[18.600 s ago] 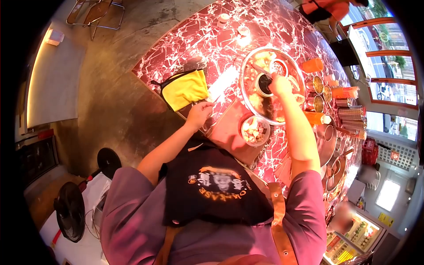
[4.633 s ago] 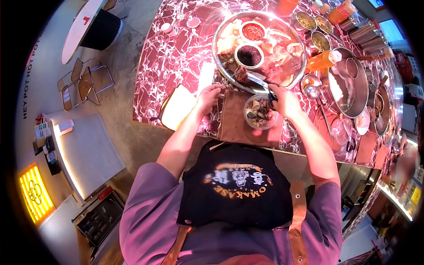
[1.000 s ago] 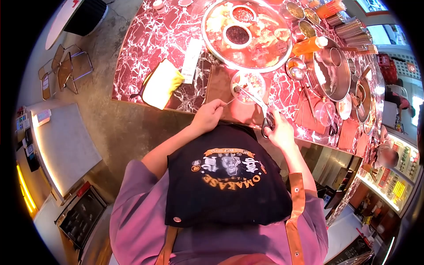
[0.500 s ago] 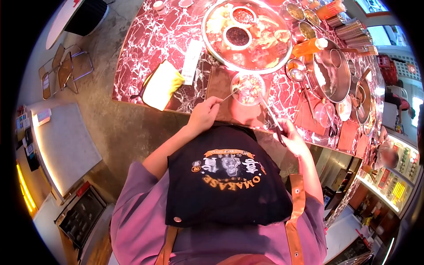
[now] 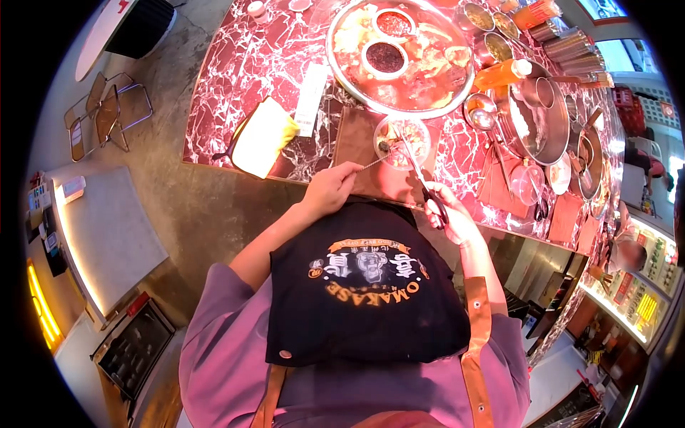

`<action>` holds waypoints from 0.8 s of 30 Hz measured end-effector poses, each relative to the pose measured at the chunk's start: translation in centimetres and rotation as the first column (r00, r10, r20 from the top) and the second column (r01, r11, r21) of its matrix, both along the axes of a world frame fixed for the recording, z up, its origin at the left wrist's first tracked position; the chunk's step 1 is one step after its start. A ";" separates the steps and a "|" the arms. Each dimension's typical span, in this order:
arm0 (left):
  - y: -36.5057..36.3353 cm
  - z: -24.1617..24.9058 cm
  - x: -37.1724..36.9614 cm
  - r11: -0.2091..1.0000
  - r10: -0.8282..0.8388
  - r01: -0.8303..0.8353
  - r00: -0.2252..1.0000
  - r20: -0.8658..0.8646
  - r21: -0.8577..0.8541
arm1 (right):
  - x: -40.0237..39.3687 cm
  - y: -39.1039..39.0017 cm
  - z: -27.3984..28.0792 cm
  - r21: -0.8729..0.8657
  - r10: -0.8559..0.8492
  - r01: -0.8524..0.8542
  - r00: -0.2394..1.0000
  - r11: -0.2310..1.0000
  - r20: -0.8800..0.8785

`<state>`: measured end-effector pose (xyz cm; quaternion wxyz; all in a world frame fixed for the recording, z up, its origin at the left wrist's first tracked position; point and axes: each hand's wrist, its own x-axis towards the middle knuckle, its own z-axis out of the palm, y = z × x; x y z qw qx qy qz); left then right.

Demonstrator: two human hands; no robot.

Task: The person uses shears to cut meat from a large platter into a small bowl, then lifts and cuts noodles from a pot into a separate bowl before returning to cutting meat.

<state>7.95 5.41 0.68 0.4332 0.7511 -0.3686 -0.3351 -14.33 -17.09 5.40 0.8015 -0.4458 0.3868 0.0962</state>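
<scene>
A round clear bowl [image 5: 417, 153] of chopped food stands on a brown cloth [image 5: 349, 135] at the table's front edge. My left hand [image 5: 332, 187], at the bowl's left, is closed on a thin metal skewer [image 5: 372, 164] whose far end reaches into the bowl, with a dark piece near it. My right hand [image 5: 451, 214] grips the black-handled scissors [image 5: 437, 203] in front of the bowl, and their long blades point down into the food.
Beyond the bowl is a large round tray [image 5: 342, 82] of food with two sauce bowls. A yellow cloth [image 5: 264, 139] lies left. Orange bottle [image 5: 503, 74], ladle [image 5: 480, 113], big metal pot [image 5: 556, 146] and tongs [image 5: 499, 167] stand or lie right. A person [image 5: 628, 253] is at far right.
My right hand and the scissors have moved left and nearer the bowl, with the blades now over its middle. My left hand has barely moved.
</scene>
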 end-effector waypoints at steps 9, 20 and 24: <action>0.9 0.2 1.2 0.998 -0.040 0.046 0.992 -0.117 0.047 | -0.9 -0.7 0.0 -0.090 0.027 -0.030 0.999 0.996 -0.034; 3.4 0.2 5.6 0.954 0.299 -0.294 0.912 -0.280 0.060 | -1.4 -2.8 0.5 -0.109 0.082 -0.106 0.976 0.988 -0.201; 0.6 -0.9 7.0 0.936 0.334 -0.352 0.885 -0.326 0.004 | -1.3 -5.5 4.0 -0.278 0.224 -0.274 0.954 0.921 -0.201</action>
